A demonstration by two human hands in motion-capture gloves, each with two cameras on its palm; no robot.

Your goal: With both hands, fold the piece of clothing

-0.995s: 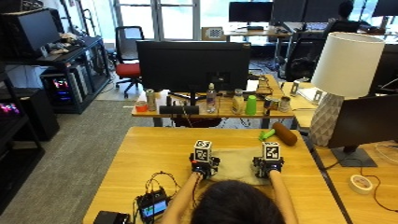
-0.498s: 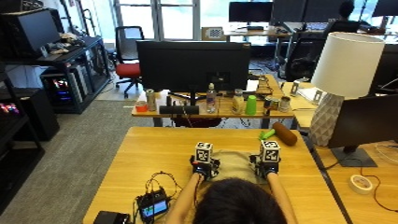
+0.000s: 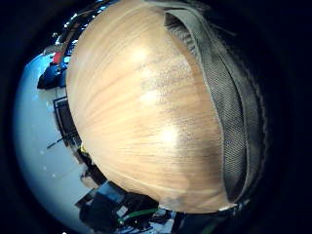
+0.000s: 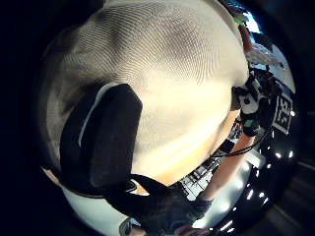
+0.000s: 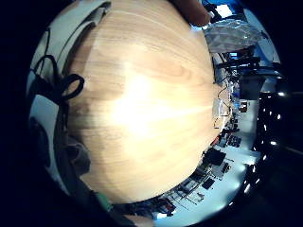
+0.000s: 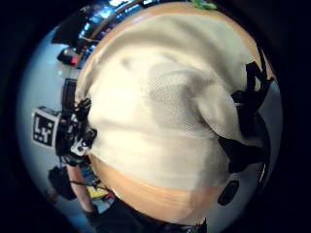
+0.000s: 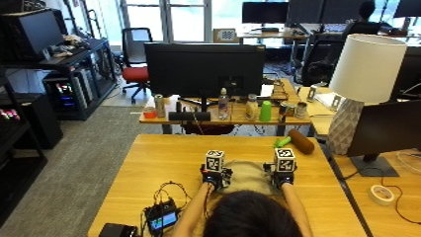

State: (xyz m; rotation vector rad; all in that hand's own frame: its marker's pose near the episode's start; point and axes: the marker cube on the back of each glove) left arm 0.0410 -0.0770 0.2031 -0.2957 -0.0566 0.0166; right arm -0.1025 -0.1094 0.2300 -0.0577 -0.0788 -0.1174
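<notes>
Sitting at a wooden counter [image 7: 164, 158], the person has both gloved hands down on a small beige piece of clothing [image 7: 247, 177] that lies flat between them, right in front of their head. Left hand [image 7: 214, 176] is at one side edge of the cloth and right hand [image 7: 283, 175] at the opposite edge, so the garment spans the gap from one set of fingers to the other. From the left thumb-side palm view, a black-gloved thumb [image 4: 106, 142] lies across the knit fabric [image 4: 167, 73], but I honestly can't tell if the fingers are pinching it or just pressing flat. Same deal on the right: the cloth [image 6: 160, 107] fills the thumb-side view with dark glove bits [image 6: 248, 141] at its edge, and the grip itself isn't visible. The little-finger-side views mostly show bare wood [image 3: 141, 112] just outside each hand, with the garment's hem [image 3: 229, 107] running alongside. Past the fingertips, well apart from the cloth, there's a brown roller-looking thing [image 7: 301, 141] with something green [image 7: 281, 142] beside it. A small black device with cables [image 7: 162, 219] sits near the left forearm.
</notes>
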